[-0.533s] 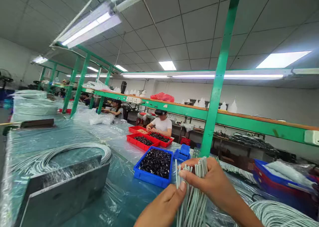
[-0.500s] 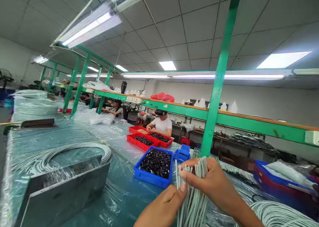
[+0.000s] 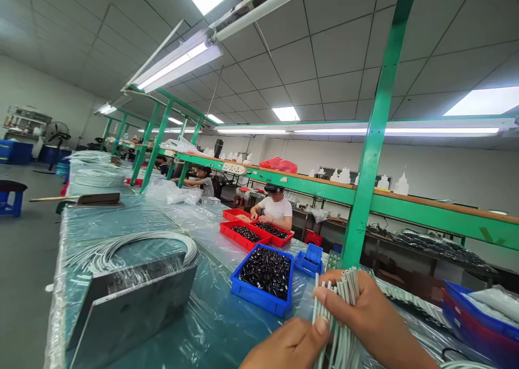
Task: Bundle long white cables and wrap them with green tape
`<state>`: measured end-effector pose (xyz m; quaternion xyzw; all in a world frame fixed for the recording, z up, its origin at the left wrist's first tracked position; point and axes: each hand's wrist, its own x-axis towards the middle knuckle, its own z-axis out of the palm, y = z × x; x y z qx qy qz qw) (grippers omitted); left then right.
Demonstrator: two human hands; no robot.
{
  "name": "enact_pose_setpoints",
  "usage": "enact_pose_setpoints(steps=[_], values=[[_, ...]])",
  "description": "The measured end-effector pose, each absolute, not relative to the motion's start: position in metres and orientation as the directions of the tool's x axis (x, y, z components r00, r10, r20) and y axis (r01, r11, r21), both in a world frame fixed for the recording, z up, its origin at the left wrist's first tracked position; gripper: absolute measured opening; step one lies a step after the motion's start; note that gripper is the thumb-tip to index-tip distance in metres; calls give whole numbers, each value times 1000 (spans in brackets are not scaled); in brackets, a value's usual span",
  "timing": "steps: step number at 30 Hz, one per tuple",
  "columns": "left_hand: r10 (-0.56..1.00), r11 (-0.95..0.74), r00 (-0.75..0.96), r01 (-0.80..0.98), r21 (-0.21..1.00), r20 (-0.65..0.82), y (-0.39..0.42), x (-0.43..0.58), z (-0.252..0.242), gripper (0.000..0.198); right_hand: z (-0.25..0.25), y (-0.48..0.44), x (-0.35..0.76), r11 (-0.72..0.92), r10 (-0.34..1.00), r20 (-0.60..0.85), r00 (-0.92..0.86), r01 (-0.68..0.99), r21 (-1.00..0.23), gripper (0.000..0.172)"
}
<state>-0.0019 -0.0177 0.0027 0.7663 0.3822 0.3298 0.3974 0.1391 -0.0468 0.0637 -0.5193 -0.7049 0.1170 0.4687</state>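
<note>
**Both hands on a bundle of grey cable lengths**

Low in the view, the right hand (image 3: 367,315) has its grip closed around a bundle of cables (image 3: 348,285), whose cut ends stand upright above the fingers. The left hand (image 3: 292,347) pinches the bundle's left edge, thumb pressed on the strands. The bundle is held above the plastic-covered table (image 3: 211,331). Just beyond it sits a blue bin (image 3: 259,299) filled with small black parts, with a metal plate (image 3: 130,304) and a coil of cable (image 3: 121,247) to its left. Farther back lie red bins (image 3: 239,238), where a person in a white shirt (image 3: 278,208) works.
</note>
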Motion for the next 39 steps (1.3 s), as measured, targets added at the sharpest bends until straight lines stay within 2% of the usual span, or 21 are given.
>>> enact_pose_setpoints(steps=[2, 4, 7, 9, 12, 15, 16, 18, 20, 22, 24, 27, 28, 30, 32, 33, 36, 39], values=[[767, -504, 528, 147, 851, 363, -16, 0, 4, 54, 63, -44, 138, 520, 782, 619, -64, 614, -593, 33], [685, -535, 564, -41, 844, 462, -16, 2, 5, 55, 61, -44, 137, 577, 734, 671, -104, 616, -536, 35], [663, -383, 622, -197, 903, 417, -20, 8, 6, 63, 56, -47, 132, 609, 715, 677, -174, 631, -480, 36], [694, -317, 589, -266, 910, 414, -22, 16, 6, 58, 53, -50, 129, 627, 710, 667, -226, 636, -451, 36], [719, -308, 500, -394, 866, 483, -21, 26, 7, 49, 51, -51, 127, 660, 661, 703, -264, 651, -376, 36], [733, -231, 528, -398, 888, 428, -22, 29, 8, 40, 53, -46, 130, 667, 506, 810, -296, 730, -150, 28], [743, -185, 549, -382, 906, 383, -23, 29, 8, 38, 54, -44, 130, 652, 432, 844, -319, 757, -48, 30], [759, -89, 574, -378, 921, 308, -26, 28, 9, 39, 57, -41, 131, 602, 283, 892, -352, 789, 121, 49], [764, -50, 570, -413, 909, 301, -30, 27, 10, 36, 60, -41, 131, 538, 153, 918, -366, 810, 233, 68], [750, -59, 570, -449, 892, 336, -32, 27, 11, 28, 63, -43, 130, 484, 52, 904, -424, 803, 349, 73], [713, -60, 594, -478, 876, 373, -33, 26, 13, 18, 67, -47, 131, 441, -9, 884, -467, 792, 423, 77], [627, -21, 667, -503, 864, 403, -34, 24, 12, 11, 73, -52, 133, 379, -83, 888, -452, 810, 448, 87], [606, -9, 683, -506, 862, 408, -34, 24, 12, 12, 74, -53, 134, 367, -89, 878, -471, 804, 469, 83], [594, -2, 686, -521, 854, 420, -35, 25, 10, 18, 74, -54, 136, 394, -29, 853, -522, 778, 489, 63], [614, -17, 671, -515, 857, 416, -36, 26, 9, 26, 72, -53, 139, 472, 86, 842, -532, 766, 436, 44], [628, -24, 667, -498, 867, 400, -36, 26, 9, 30, 70, -53, 141, 509, 145, 841, -521, 769, 388, 39], [678, -7, 657, -443, 896, 330, -35, 27, 7, 38, 68, -50, 148, 566, 252, 816, -521, 763, 312, 36], [699, 5, 640, -451, 893, 319, -32, 27, 5, 39, 71, -46, 150, 541, 214, 801, -559, 751, 380, 42]])
